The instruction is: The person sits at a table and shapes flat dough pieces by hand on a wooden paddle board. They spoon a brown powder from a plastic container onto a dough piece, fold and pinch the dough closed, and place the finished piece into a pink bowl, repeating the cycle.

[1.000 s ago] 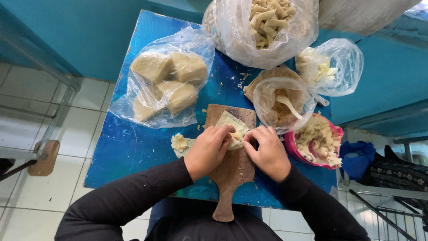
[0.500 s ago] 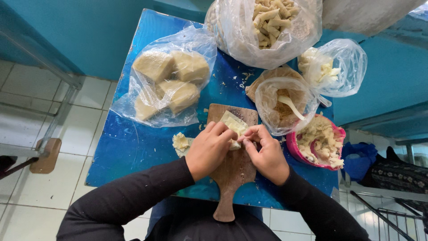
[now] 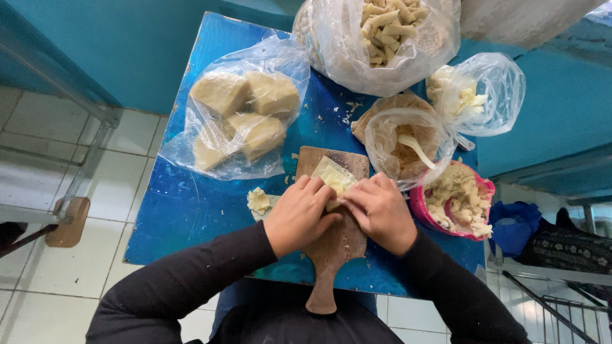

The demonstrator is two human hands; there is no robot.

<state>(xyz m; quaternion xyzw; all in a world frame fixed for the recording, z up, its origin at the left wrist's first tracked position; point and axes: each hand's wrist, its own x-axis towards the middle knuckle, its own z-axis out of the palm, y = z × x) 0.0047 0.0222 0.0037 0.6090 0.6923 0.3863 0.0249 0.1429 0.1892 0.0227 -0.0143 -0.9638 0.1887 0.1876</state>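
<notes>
Taking the wooden cutting board (image 3: 335, 242) as the marker, the room to its far left is white tiled floor (image 3: 38, 191) with a grey metal frame (image 3: 83, 95) and a small wooden block (image 3: 67, 220) resting on the tiles, backed by a teal wall (image 3: 127, 44). The board lies near the front edge of a scuffed blue table (image 3: 191, 204) speckled with crumbs. Up and left of the board sits a clear bag of pale dough blocks (image 3: 239, 121), and just left of it a small dough lump (image 3: 258, 200). On the board the left hand (image 3: 299, 213) and right hand (image 3: 382, 210) meet, fingers curled and pressed together, pinching a pale dough sheet (image 3: 333, 177). Behind the board stands a bag of rolled pieces (image 3: 382, 32); to its right a spoon-holding filling bag (image 3: 401, 143), another clear bag (image 3: 475, 95) and a pink bowl (image 3: 456, 207).
</notes>
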